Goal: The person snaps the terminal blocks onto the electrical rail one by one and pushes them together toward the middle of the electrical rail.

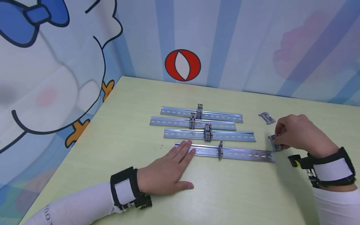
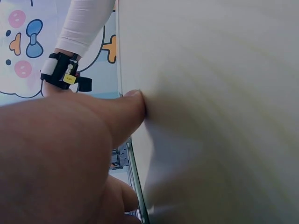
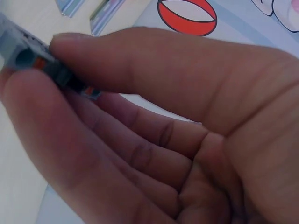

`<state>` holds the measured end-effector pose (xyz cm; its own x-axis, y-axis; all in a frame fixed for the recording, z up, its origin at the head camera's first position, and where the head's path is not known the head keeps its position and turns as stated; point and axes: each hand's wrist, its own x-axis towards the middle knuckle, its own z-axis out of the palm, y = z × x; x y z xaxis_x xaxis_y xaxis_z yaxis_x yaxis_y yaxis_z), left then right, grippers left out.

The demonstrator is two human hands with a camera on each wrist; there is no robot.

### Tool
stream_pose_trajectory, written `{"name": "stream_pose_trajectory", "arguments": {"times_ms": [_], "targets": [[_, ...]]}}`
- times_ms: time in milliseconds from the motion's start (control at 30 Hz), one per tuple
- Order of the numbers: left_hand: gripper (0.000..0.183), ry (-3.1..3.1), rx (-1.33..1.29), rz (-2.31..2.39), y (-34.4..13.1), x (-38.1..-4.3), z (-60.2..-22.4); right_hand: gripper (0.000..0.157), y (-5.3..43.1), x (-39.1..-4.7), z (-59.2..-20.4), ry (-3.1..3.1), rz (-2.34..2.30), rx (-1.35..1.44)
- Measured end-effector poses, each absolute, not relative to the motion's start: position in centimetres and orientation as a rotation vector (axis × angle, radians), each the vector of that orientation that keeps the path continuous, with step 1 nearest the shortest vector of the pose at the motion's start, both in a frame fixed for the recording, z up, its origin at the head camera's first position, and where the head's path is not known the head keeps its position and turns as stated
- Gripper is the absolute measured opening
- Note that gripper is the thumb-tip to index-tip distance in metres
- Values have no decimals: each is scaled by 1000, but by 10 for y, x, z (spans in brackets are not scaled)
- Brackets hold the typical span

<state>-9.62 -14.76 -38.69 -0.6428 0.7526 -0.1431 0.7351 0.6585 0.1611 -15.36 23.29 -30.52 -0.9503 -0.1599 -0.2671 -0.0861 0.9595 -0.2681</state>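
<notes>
My left hand (image 1: 167,173) lies palm down, its straight fingers resting on the left end of the nearest slotted metal DIN rail (image 1: 244,154). One thin grey terminal block (image 1: 220,150) stands upright on that rail, near its middle. By the rail's right end, my right hand (image 1: 306,134) pinches another grey terminal block (image 1: 273,142) between thumb and fingers. In the right wrist view this held block (image 3: 28,53) shows round openings and small orange parts. The left wrist view shows mostly the left thumb (image 2: 128,109) beside the tabletop.
Behind the nearest rail lie three more rails, the back one (image 1: 222,116), the second (image 1: 166,121) and the third (image 1: 182,133), each carrying blocks near its middle. A loose terminal block (image 1: 267,118) lies beyond the right hand. Printed cartoon walls border the table (image 1: 135,93).
</notes>
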Motion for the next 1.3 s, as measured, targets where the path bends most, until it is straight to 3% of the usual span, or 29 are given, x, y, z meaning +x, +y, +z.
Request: {"name": "stream_pose_trajectory", "arguments": {"times_ms": [167,400,667,1300], "targets": [[94,2686,1218,131,-148,-96,-389,40,228,-149,-303,2737,-343,-185],[94,2689,1220,136,-149,-95,-389,20,224,-144,-310,2628,-332,-202],[94,2689,1234,138,-149,-94,-388,10,221,-142,-314,2636,-344,-208],[94,2685,1226,132,-148,-96,-388,7,217,-146,-318,2632,-375,-200]]}}
